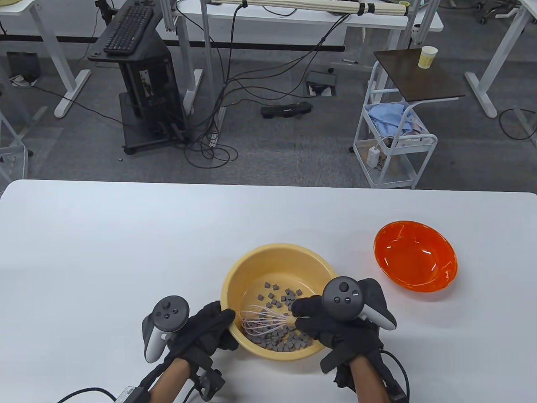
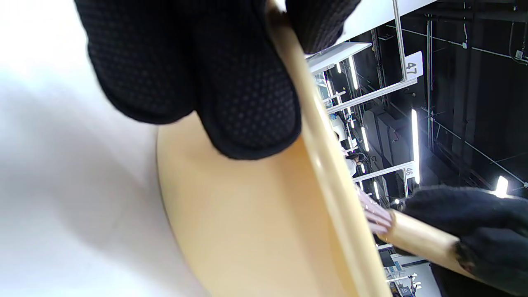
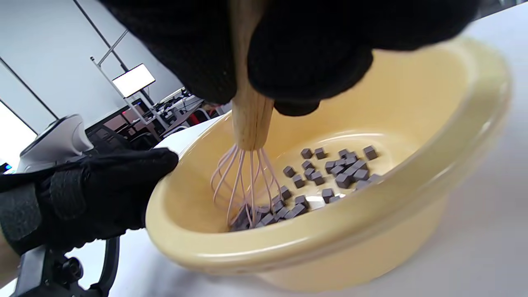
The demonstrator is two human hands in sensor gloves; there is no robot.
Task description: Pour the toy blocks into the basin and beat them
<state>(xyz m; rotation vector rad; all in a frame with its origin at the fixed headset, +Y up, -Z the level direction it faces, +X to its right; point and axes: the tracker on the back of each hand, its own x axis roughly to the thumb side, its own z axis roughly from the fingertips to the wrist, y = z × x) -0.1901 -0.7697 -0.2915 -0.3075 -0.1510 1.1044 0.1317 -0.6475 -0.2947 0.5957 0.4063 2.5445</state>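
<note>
my left hand (image 1: 201,331) grips the round yellow plastic basin (image 1: 272,256) rim at 9 o'clock | my right hand (image 1: 335,323) holds the wooden-handled pink wire whisk (image 1: 262,321) in small grey toy blocks (image 1: 285,298) | keep strokes low, basin steady | empty orange bowl (image 1: 415,256) at 2 o'clock

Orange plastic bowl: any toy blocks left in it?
No. The orange plastic bowl is empty; the grey blocks lie in the yellow basin.

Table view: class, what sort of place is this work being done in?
Probably a lab or office workspace, not a kitchen: white height-adjustable desks, a keyboard on a black equipment stand, and loose cables across grey carpet beyond the white table.
</note>
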